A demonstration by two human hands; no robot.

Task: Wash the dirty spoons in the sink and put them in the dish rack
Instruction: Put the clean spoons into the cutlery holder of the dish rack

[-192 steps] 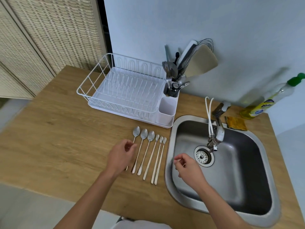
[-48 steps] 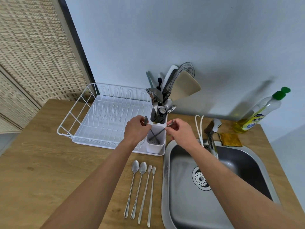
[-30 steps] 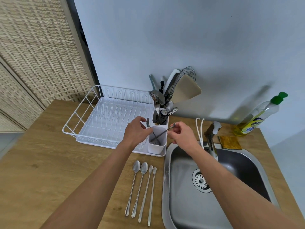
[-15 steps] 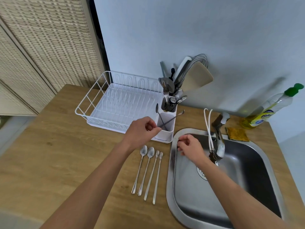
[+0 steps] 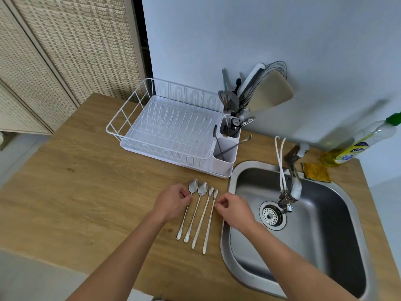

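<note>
Four metal spoons lie side by side on the wooden counter left of the sink [image 5: 316,242]. My left hand [image 5: 172,203] pinches the neck of the leftmost spoon [image 5: 193,186], which still rests on the wood. My right hand [image 5: 235,210] has its fingertips pinched at the handle of the rightmost thin spoon [image 5: 210,224]. Between them lie a round-bowled spoon [image 5: 202,189] and another thin one [image 5: 201,222]. Two spoons [image 5: 237,143] stand crossed in the white cutlery cup [image 5: 223,167] on the dish rack [image 5: 169,131].
A tap [image 5: 293,183] with white hoses hangs over the sink drain [image 5: 270,215]. A yellow sponge [image 5: 316,172] and a dish soap bottle [image 5: 360,143] sit behind the sink. A holder of kitchen utensils [image 5: 233,127] stands at the rack's back right corner.
Both hands left two spoons in the rack's cutlery cup and came down to the counter. They now rest on the outer spoons of the row.
</note>
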